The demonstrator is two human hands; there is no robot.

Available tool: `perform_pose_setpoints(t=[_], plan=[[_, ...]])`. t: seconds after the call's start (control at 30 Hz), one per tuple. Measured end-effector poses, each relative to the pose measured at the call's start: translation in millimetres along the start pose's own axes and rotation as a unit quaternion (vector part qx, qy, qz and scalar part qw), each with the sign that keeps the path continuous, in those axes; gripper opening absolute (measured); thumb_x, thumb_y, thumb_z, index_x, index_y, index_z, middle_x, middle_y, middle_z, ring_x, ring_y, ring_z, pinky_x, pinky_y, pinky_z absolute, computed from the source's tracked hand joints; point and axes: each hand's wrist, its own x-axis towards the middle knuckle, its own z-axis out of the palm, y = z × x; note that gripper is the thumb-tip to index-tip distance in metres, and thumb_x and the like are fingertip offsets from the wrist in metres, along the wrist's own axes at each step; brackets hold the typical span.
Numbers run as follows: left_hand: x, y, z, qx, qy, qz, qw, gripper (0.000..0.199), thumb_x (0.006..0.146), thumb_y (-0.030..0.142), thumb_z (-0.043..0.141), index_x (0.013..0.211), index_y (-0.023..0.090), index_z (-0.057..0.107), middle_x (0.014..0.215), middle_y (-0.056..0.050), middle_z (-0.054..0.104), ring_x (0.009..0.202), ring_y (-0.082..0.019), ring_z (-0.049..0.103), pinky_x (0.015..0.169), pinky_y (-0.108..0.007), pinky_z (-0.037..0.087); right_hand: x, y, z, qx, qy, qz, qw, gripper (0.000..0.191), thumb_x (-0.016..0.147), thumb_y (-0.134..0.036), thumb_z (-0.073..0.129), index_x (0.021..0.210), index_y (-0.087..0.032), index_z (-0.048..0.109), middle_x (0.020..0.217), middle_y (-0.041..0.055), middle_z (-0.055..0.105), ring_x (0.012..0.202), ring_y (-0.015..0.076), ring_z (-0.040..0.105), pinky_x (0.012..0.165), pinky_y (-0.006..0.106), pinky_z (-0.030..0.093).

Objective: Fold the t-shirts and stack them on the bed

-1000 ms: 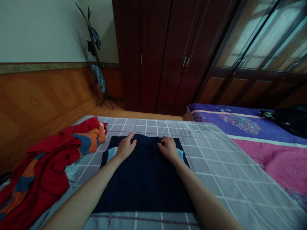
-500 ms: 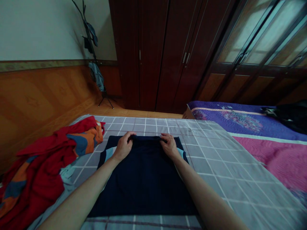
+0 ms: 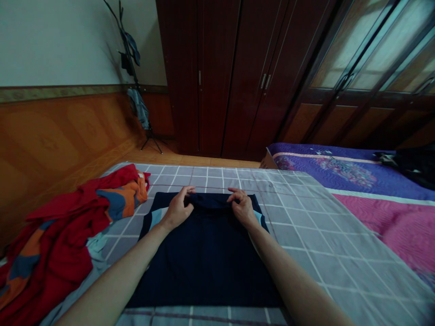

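A dark navy shirt (image 3: 207, 258) with light blue and white side panels lies flat on the grey checked sheet in front of me, its sides folded in. My left hand (image 3: 178, 208) is at the left end of its collar (image 3: 210, 202), thumb and curled fingers gripping the fabric. At the collar's right end, my right hand (image 3: 242, 206) pinches the cloth between thumb and bent fingers. Between the hands the collar band stands slightly raised. Both forearms reach across the shirt's sides and cover part of them.
Red, orange and blue clothing (image 3: 64, 226) lies heaped on the left of the checked sheet (image 3: 306, 235). A purple and pink bed cover (image 3: 367, 181) is at right, with a dark garment (image 3: 411, 163) on it. Beyond stand a wardrobe (image 3: 217, 81) and a coat rack (image 3: 131, 68).
The collar between my hands has lifted and its inside edge shows more. My thumbs have shifted inward and slightly toward me; the rest of the shirt lies as before.
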Motion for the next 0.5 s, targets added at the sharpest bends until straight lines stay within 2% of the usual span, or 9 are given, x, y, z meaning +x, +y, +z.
perform_pose_setpoints(t=[0.07,0.1,0.2,0.27,0.5], plan=[[1.0,-2.1,-0.2,-0.028,-0.023,-0.049,0.998,0.06,0.069,0.012,0.054,0.127,0.019,0.043,0.109,-0.006,0.061,0.091,-0.018,0.06,0.082,-0.03,0.046,-0.1,-2.2,-0.9,0.007,-0.002,0.0,1.0,0.028,0.056,-0.003,0.041,0.058,-0.022,0.061,0.107,0.0052,0.067,0.106,0.0229,0.057,0.097,0.042,0.037],[1.6,-2.7,-0.7,-0.039,-0.033,-0.059,0.997,0.059,0.068,0.014,0.056,0.126,0.018,0.045,0.107,-0.006,0.062,0.092,-0.018,0.06,0.083,-0.03,0.045,-0.1,-2.9,-1.2,0.01,-0.004,0.0,1.0,0.028,0.055,-0.003,0.041,0.058,-0.022,0.061,0.107,0.0049,0.067,0.106,0.0228,0.056,0.097,0.041,0.037],[3.8,-3.3,-2.8,-0.044,-0.053,-0.035,0.997,0.024,0.069,0.017,0.056,0.092,0.017,0.061,0.089,-0.003,0.062,0.085,-0.018,0.059,0.081,-0.03,0.044,0.1,-3.4,-1.5,0.017,-0.005,-0.001,1.0,0.028,0.054,-0.003,0.04,0.057,-0.022,0.06,0.107,0.0046,0.067,0.105,0.0223,0.057,0.096,0.041,0.038],[4.8,-3.0,-3.9,-0.044,-0.058,-0.014,0.997,0.006,0.069,0.017,0.054,0.072,0.018,0.058,0.078,-0.002,0.059,0.077,-0.017,0.057,0.077,-0.029,0.044,0.4,-2.7,-1.0,0.02,-0.002,0.001,1.0,0.028,0.054,-0.003,0.04,0.058,-0.022,0.06,0.105,0.0049,0.068,0.104,0.0223,0.057,0.096,0.04,0.038],[3.4,-5.0,-2.0,-0.072,-0.058,-0.002,0.996,0.013,0.064,0.008,0.046,0.063,0.02,0.042,0.087,-0.004,0.063,0.086,-0.017,0.06,0.081,-0.03,0.044,0.2,-3.0,-0.2,0.026,0.006,0.003,1.0,0.027,0.056,-0.004,0.041,0.06,-0.021,0.061,0.103,0.007,0.068,0.104,0.0233,0.057,0.097,0.041,0.037]])
